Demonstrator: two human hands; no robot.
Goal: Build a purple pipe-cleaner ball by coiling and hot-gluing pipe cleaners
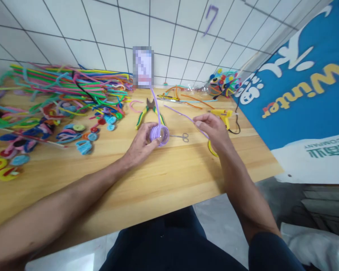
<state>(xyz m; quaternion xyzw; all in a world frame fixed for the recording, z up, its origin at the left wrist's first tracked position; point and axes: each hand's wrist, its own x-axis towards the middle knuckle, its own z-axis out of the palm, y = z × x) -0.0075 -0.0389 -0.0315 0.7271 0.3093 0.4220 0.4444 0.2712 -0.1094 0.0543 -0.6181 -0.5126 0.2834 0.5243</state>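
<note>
One left hand (pixel 141 146): grips a purple, coil-wrapped cylinder (pixel 154 133)
Right hand (pixel 215 131): pinches a thin purple strand (pixel 181 112), probably fuzzy wire
Silver metal scissors (pixel 180 137): between hands

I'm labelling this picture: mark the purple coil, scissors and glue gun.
Purple coil (pixel 155 132), head view: its wound side.
Scissors (pixel 180 136), head view: shank near the rings.
Glue gun (pixel 226 114), head view: its yellow body.

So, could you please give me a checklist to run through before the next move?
1. Coil in left hand: ok, held.
2. Strand in right hand: ok, pinched at the fingertips.
3. Strand joined to coil: not ok, they look apart.
4. Scissors fully in sight: not ok, the coil seems to hide the tips.
5. Pliers on table: ok.
6. Glue gun hot: cannot tell.
</note>
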